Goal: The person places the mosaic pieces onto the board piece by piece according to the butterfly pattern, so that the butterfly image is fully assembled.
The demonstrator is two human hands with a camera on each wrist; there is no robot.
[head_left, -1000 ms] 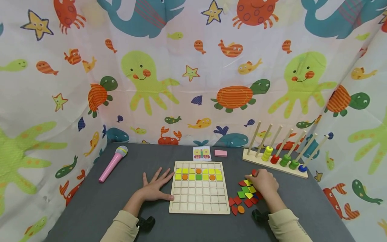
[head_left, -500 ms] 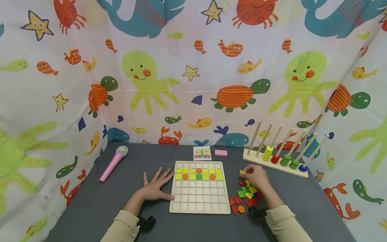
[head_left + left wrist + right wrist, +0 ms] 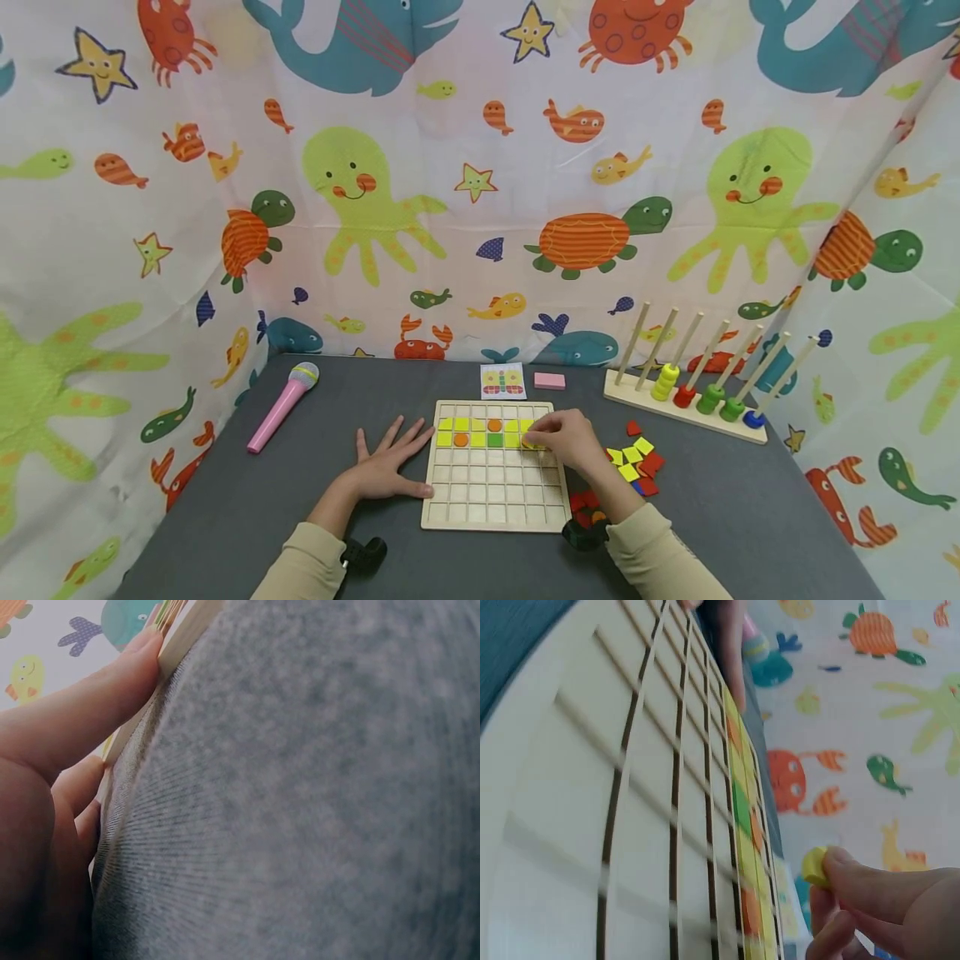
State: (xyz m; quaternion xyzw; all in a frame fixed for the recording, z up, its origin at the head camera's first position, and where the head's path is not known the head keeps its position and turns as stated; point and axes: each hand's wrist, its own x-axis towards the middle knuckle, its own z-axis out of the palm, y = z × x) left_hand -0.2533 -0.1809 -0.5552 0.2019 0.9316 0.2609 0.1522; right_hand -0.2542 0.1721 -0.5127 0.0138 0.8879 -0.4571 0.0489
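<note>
My right hand (image 3: 567, 440) pinches a small yellow tile (image 3: 814, 867) between thumb and fingers, over the right side of the wooden grid board (image 3: 487, 504). In the right wrist view the tile is raised above the board. Two upper rows of the board hold yellow tiles, orange discs (image 3: 495, 425) and one green square (image 3: 495, 440); part of them is behind the right hand. My left hand (image 3: 384, 469) lies with fingers spread on the table, its thumb (image 3: 124, 694) and fingertips touching the board's left edge.
Loose red, yellow and blue tiles (image 3: 633, 455) lie right of the board, partly behind the right forearm. A pattern card (image 3: 503, 382) and a pink block (image 3: 550, 381) lie beyond it. A peg stand with rings (image 3: 686, 406) stands back right; a pink toy microphone (image 3: 282, 408) lies left.
My right hand has picked a yellow tile from the loose pile and carried it left, over the board. The left hand has stayed at the board's edge.
</note>
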